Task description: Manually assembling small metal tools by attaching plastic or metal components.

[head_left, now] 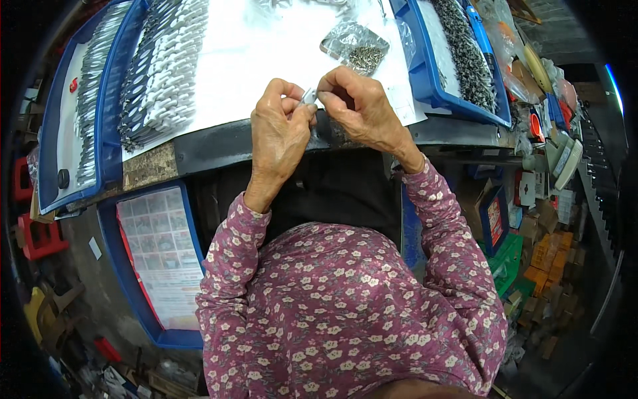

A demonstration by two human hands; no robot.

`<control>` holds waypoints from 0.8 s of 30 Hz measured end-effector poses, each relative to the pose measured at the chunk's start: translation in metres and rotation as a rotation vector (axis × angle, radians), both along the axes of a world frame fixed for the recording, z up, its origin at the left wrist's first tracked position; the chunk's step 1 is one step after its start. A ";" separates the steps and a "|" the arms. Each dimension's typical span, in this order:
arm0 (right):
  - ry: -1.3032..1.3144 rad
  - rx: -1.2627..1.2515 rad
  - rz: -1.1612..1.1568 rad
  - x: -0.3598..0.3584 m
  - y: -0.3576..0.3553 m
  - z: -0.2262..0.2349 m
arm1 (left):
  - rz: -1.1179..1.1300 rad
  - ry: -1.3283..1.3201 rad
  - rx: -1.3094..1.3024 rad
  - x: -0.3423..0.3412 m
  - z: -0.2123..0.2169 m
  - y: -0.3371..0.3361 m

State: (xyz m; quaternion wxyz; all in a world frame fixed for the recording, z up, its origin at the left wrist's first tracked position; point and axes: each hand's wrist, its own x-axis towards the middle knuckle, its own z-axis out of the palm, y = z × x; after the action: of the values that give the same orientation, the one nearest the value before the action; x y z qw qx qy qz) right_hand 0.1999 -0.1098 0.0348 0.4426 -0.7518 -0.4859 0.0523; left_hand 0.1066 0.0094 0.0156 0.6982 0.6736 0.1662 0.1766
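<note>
My left hand (279, 130) pinches a small white and grey part (308, 96) between thumb and fingertips, over the front edge of the worktable. Close on its right, my right hand (364, 110) has thumb and forefinger pressed together beside that part. Whatever its fingertips hold is too small to make out. Beyond the hands, a shallow tray with clear plastic over it (339, 45) carries a heap of small brass-coloured pieces (365, 60), perhaps screws. White paper (246, 66) covers the tabletop beneath.
Rows of white and dark parts (169, 73) are stacked at the left, near a blue tray (101, 143) of thin grey pieces. Another blue tray (425, 83) at the right bears small dark parts (468, 60). Below the table stands a blue bin (154, 339) with a printed sheet.
</note>
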 end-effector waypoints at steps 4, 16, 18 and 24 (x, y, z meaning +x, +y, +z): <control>-0.023 0.001 -0.010 0.001 -0.001 -0.001 | -0.002 -0.014 0.030 0.001 -0.004 -0.001; -0.102 0.009 -0.069 0.001 -0.003 -0.006 | 0.016 -0.015 0.161 0.005 -0.006 -0.006; -0.166 0.018 -0.075 0.001 -0.003 -0.008 | 0.037 -0.014 0.239 0.007 -0.007 -0.007; -0.489 0.094 -0.138 0.008 0.002 -0.014 | 0.081 -0.007 0.315 0.018 -0.002 -0.010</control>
State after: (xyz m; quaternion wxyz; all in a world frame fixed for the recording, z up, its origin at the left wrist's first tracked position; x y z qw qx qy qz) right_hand 0.2080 -0.1081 0.0205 0.3490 -0.7520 -0.5281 -0.1840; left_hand 0.1245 -0.0004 0.0133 0.5768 0.7669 0.1611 0.2306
